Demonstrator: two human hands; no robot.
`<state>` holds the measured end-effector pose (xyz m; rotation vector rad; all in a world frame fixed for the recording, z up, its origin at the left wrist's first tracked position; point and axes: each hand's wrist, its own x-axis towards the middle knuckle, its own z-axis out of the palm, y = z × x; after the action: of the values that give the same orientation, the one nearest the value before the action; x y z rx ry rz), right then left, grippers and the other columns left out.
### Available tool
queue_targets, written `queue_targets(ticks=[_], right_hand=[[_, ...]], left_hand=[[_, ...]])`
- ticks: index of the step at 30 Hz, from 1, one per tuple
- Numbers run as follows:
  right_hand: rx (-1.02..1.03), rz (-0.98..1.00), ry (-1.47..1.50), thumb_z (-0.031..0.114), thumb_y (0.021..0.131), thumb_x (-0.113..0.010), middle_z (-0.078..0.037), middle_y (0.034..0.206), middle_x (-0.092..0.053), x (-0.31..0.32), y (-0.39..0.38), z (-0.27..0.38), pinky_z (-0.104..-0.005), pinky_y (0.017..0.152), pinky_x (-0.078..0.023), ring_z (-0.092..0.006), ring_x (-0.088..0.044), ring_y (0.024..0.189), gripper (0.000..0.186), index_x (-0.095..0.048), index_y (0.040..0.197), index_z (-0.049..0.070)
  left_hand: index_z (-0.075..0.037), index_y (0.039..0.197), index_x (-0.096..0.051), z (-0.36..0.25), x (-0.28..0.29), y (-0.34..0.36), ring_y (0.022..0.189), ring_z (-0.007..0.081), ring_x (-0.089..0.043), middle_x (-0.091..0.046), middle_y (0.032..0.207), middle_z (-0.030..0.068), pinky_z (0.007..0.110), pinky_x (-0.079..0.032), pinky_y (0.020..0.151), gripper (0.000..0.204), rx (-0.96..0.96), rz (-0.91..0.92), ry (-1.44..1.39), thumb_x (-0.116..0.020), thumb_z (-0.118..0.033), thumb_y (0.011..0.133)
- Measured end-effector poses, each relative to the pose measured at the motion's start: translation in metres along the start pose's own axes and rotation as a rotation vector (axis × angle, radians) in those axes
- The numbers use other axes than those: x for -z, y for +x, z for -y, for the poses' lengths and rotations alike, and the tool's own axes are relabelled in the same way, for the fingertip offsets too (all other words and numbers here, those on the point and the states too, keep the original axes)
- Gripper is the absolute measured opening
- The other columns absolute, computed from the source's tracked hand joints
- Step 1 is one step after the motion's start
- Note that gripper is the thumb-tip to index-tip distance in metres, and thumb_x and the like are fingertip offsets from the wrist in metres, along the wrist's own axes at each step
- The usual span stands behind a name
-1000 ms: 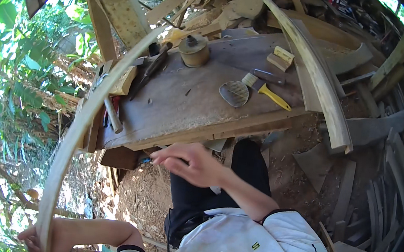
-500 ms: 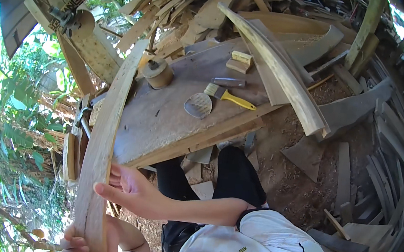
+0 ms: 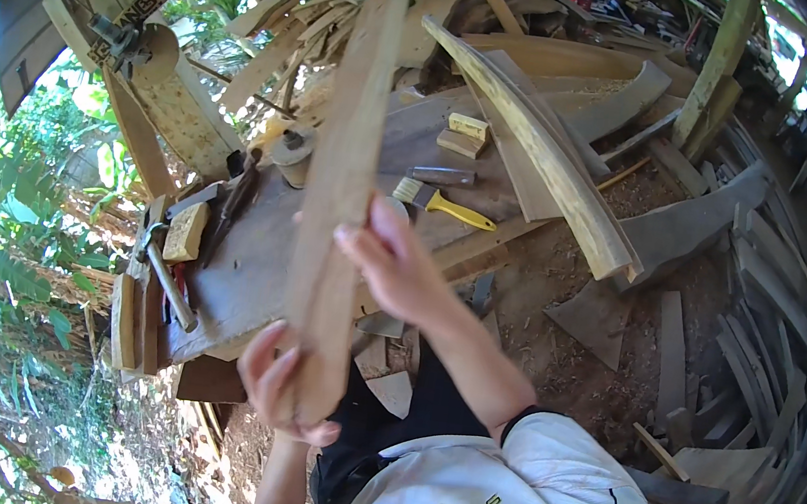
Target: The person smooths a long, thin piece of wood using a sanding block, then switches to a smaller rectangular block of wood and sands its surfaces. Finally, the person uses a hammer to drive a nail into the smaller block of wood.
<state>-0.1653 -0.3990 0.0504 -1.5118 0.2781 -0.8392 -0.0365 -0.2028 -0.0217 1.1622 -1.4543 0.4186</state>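
A long, thin wooden plank (image 3: 344, 164) stands up in front of me, its far end reaching the top of the view. My left hand (image 3: 279, 383) is wrapped round its lower end. Higher up, my right hand (image 3: 397, 263) grips its right edge, with some fingers hidden behind the wood. Behind the plank lies a wooden worktable (image 3: 249, 278). On it are a brush with a yellow handle (image 3: 461, 212), a dark grey cylindrical piece (image 3: 441, 175), small wooden blocks (image 3: 464, 136) and a squat round container (image 3: 292, 153), partly covered by the plank.
A hammer (image 3: 171, 286) and a pale block (image 3: 186, 231) rest at the table's left end. A long curved timber (image 3: 537, 148) slants off the right side. Piled boards (image 3: 293, 7) rise at the back, and more scraps (image 3: 757, 366) line the right. A wooden post (image 3: 717, 74) stands far right.
Both hands have carried the plank rightward and up, from the table's left side to before its middle. The hammer and pale block are now more exposed.
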Motion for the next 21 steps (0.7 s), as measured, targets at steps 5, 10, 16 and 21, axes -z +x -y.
queue_targets(ticks=[5, 10, 16, 21], right_hand=[[0.085, -0.296, -0.225, 0.025, 0.109, -0.06, -0.004, 0.1, -0.066, 0.107, -0.042, 0.007, -0.0304, 0.079, -0.053, -0.011, -0.062, 0.088, 0.031, -0.063, 0.127, -0.001], [-0.072, -0.583, -0.588, 0.022, 0.115, -0.046, -0.02, 0.128, -0.074, 0.22, -0.077, 0.072, -0.0404, 0.094, -0.064, -0.0261, -0.077, 0.107, 0.043, -0.05, 0.152, -0.001], [-0.095, -0.723, -0.926, 0.031, 0.115, -0.053, -0.009, 0.105, -0.076, 0.333, -0.077, 0.112, -0.0334, 0.087, -0.057, -0.0137, -0.069, 0.093, 0.041, -0.065, 0.132, -0.005], [-0.189, -0.678, -1.083, 0.034, 0.112, -0.058, -0.005, 0.09, -0.072, 0.369, -0.053, 0.073, -0.0317, 0.082, -0.049, -0.0083, -0.06, 0.086, 0.044, -0.072, 0.11, -0.007]], left_hand=[[0.01, 0.144, -0.057, -0.005, -0.015, 0.0, 0.118, 0.0412, -0.071, -0.065, 0.136, 0.0331, 0.051, -0.054, 0.104, 0.101, 0.199, 0.295, -0.277, -0.077, -0.069, 0.086], [0.007, 0.157, -0.044, 0.013, -0.007, -0.025, 0.107, 0.0332, -0.076, -0.068, 0.136, 0.0273, 0.048, -0.052, 0.105, 0.096, 0.512, 0.24, -0.336, -0.07, -0.06, 0.093], [0.004, 0.162, -0.037, 0.024, -0.002, -0.045, 0.099, 0.0281, -0.078, -0.07, 0.133, 0.0245, 0.042, -0.059, 0.094, 0.09, 0.698, 0.256, -0.346, -0.069, -0.051, 0.098], [0.001, 0.164, -0.032, 0.029, 0.004, -0.062, 0.097, 0.0261, -0.078, -0.07, 0.131, 0.0231, 0.04, -0.059, 0.091, 0.085, 0.775, 0.261, -0.289, -0.068, -0.043, 0.101]])
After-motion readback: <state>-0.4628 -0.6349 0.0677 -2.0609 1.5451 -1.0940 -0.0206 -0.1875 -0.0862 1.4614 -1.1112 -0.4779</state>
